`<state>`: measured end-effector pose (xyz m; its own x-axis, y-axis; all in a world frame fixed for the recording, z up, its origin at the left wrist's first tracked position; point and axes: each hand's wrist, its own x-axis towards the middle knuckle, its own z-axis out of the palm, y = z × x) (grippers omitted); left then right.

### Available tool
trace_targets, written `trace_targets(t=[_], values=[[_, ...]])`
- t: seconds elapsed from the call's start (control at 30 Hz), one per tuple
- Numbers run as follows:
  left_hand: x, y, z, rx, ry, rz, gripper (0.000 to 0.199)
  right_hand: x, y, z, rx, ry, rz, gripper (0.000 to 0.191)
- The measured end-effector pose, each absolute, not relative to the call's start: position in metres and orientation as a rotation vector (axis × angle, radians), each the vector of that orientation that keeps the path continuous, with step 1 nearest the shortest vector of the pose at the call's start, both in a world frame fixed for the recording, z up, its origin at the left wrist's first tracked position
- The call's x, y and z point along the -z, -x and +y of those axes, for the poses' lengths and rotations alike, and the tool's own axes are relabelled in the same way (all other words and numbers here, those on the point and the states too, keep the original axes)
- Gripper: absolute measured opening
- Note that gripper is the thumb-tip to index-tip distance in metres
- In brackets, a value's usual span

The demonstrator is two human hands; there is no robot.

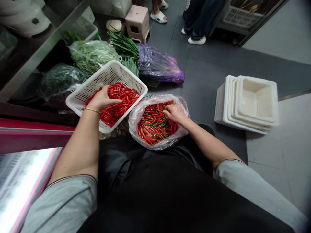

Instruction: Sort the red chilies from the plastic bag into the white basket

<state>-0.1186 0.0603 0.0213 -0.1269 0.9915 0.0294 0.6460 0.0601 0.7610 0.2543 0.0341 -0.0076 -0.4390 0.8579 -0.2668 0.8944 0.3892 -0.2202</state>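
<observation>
A white perforated basket [107, 76] at the centre left holds a heap of red chilies [119, 105] with no green stems showing. Over that heap, my left hand [104, 98] has its thumb and fingers spread apart, resting on the chilies. To the right, a clear plastic bag [134, 124] stands open, full of red chilies with green stems [155, 124]. At the bag's right side my right hand [175, 113] is closed, fingertips together among the chilies; what they hold is too small to make out.
Bagged greens [93, 55] and a purple bag of green stalks [160, 64] lie beyond the basket. Stacked white baskets [257, 100] stand at right. A pink stool [137, 24] and the legs of people [204, 17] are at the top.
</observation>
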Motion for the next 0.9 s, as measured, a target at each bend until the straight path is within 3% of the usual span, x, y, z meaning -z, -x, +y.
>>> trace_targets(t=[0.1, 0.2, 0.23, 0.3, 0.37, 0.53, 0.67, 0.73, 0.83, 0.9], values=[[-0.032, 0.119, 0.067, -0.805, -1.763, 2.006, 0.076, 0.015, -0.232, 0.052, 0.356, -1.535, 2.542, 0.046], [-0.034, 0.067, 0.049, -0.930, -1.831, 1.855, 0.045, 0.030, -0.209, 0.060, 0.314, -1.457, 2.477, 0.060], [-0.028, 0.044, 0.041, -0.843, -1.865, 1.720, 0.031, 0.034, -0.206, 0.060, 0.294, -1.434, 2.468, 0.061], [-0.006, -0.001, 0.025, -0.507, -1.993, 1.406, 0.024, 0.040, -0.209, 0.054, 0.266, -1.334, 2.498, 0.051], [0.021, -0.036, 0.015, -0.321, -2.089, 1.391, 0.032, 0.041, -0.224, 0.043, 0.275, -1.177, 2.556, 0.040], [0.059, -0.060, 0.017, -0.504, -2.015, 1.795, 0.052, 0.032, -0.279, 0.023, 0.422, -0.967, 2.663, 0.033], [0.067, -0.048, 0.024, -0.525, -1.928, 1.965, 0.049, 0.029, -0.284, 0.051, 0.383, -1.435, 2.600, 0.048], [0.072, -0.045, 0.031, -0.499, -1.903, 1.958, 0.058, 0.031, -0.267, 0.074, 0.375, -1.611, 2.426, 0.062], [0.078, -0.045, 0.046, -0.424, -1.884, 1.940, 0.076, 0.032, -0.233, 0.096, 0.415, -1.644, 2.280, 0.080], [0.079, -0.049, 0.053, -0.384, -1.856, 1.928, 0.076, 0.031, -0.219, 0.096, 0.404, -1.625, 2.308, 0.076]])
